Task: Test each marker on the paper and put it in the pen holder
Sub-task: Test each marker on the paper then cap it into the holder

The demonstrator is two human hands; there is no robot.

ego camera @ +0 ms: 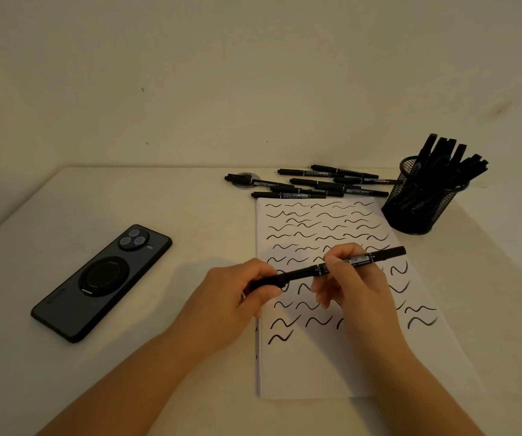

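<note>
A black marker [303,272] is held level above the white paper [322,366], which is covered with several black squiggles. My left hand [231,297] pinches the marker's left end, the cap end. My right hand [354,284] grips its barrel near the printed label. Beyond the paper's top edge lie several more black markers [310,184] in a loose pile. A black mesh pen holder [423,202] stands at the paper's upper right corner with several markers leaning out of it.
A black phone [102,281] lies face down, left of the paper. A small clear round disc [244,177] sits under the leftmost loose marker. The cream table meets a wall close behind the markers.
</note>
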